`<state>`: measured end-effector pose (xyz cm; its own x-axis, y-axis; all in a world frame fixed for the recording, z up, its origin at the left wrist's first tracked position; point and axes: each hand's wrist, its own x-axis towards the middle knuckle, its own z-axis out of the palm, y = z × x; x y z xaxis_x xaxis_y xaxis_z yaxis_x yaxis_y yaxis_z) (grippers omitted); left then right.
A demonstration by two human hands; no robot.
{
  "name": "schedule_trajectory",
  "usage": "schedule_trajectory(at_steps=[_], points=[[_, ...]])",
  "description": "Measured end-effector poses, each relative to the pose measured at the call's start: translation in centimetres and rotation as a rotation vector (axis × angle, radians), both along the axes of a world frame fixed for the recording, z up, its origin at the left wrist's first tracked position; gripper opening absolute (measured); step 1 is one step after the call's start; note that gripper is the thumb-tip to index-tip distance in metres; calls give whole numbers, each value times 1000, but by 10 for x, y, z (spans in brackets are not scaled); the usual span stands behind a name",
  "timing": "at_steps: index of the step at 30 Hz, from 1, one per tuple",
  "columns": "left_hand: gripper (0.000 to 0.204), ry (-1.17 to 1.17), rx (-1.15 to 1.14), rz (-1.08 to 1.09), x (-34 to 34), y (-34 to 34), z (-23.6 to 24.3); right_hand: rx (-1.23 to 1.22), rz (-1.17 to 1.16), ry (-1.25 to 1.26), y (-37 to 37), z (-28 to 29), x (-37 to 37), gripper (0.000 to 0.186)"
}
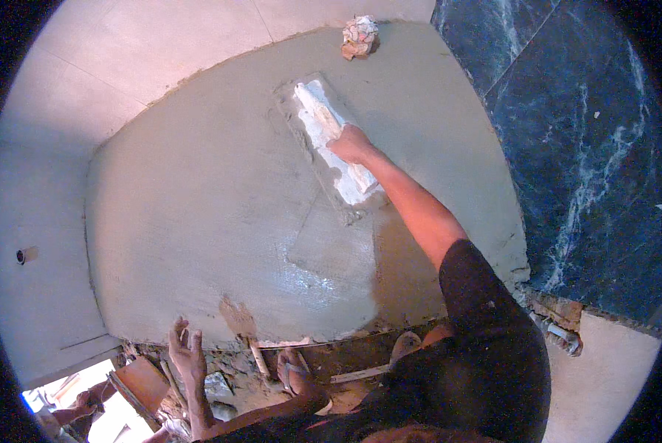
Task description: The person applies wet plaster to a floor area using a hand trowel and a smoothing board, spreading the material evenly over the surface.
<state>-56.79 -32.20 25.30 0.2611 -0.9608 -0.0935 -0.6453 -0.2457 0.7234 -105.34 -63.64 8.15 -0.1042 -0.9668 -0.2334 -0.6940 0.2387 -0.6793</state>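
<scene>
My right hand (351, 145) is closed around the handle of a long rectangular plastering float (314, 109), whose white-smeared back faces up. Under it lies a wide layer of wet grey cement (198, 192), and the float rests on that surface with ridges of cement along its edges. My right arm reaches far forward over the layer. At the lower left, my left hand (188, 353) is raised near the layer's front edge. Its fingers are apart and nothing is in them.
A crumpled lump (359, 37) sits on the far cement. Dark veined slabs (582, 148) border the right, pale tiled wall (43, 192) the left, with a pipe hole (22, 255). A pipe fitting (565, 338) protrudes near right. Below are my sandalled foot (294, 371) and another person's hand (87, 402).
</scene>
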Motion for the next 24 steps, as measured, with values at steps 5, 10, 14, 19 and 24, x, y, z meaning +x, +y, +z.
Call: schedule_trajectory(at_steps=[5, 10, 14, 19, 24], points=[[49, -1, 4, 24, 10, 10, -14, 38, -82, -442, 6, 7, 16, 61], [47, -9, -21, 2, 9, 0, -20, -118, -107, 22, -15, -6, 21, 62], [50, -18, -2, -13, 4, -10, -22, -104, -94, 122, -21, -23, -23, 53], [50, -64, 19, 13, 2, -6, -26, -41, -242, 174, -4, -24, -108, 59], [50, -102, 42, 6, 5, 3, -27, 13, -258, 263, -1, -8, -169, 64]])
